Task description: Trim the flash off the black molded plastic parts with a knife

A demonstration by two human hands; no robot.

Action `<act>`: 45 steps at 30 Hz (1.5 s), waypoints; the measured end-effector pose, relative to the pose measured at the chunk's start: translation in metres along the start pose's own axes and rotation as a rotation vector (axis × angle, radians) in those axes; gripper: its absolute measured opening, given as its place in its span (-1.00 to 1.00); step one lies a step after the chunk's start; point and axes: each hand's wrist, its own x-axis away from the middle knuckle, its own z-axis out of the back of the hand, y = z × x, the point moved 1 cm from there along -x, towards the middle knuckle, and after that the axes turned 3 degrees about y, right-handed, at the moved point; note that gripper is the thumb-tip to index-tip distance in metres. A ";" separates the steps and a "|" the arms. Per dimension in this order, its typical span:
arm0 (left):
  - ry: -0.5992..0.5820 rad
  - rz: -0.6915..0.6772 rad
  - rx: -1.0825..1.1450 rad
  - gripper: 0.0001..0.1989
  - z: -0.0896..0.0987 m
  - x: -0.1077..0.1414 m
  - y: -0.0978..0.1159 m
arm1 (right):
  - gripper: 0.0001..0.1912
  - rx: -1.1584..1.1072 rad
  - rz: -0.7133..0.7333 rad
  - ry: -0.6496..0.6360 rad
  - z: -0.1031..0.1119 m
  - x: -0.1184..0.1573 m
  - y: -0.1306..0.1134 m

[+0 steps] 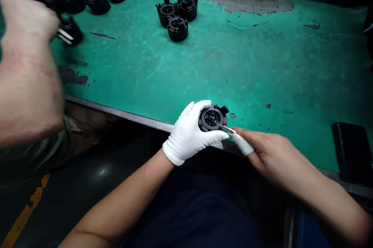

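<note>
My left hand [189, 132], in a white glove, is wrapped round a round black plastic housing [207, 113] at the table's front edge. A tab sticks up from the housing's far right rim, and rings and small parts show on its upper face. My right hand [262, 145] wears a white cover on one finger, seemingly the thumb. Its fingers are closed on metal tweezers [226, 128], whose tips reach to the middle of the housing. Whether the tips hold a small part is too fine to make out.
Three black housings [177, 28] stand together farther back on the green table [262, 65]. Many more crowd the far left [96, 1]. At left, a co-worker's arm [29, 69] reaches over the table, its hand holding tweezers. A black phone [352, 151] lies at the right edge.
</note>
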 end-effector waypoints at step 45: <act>-0.098 0.000 0.031 -0.12 0.003 -0.006 -0.002 | -0.55 0.084 -0.032 0.008 0.003 -0.004 0.009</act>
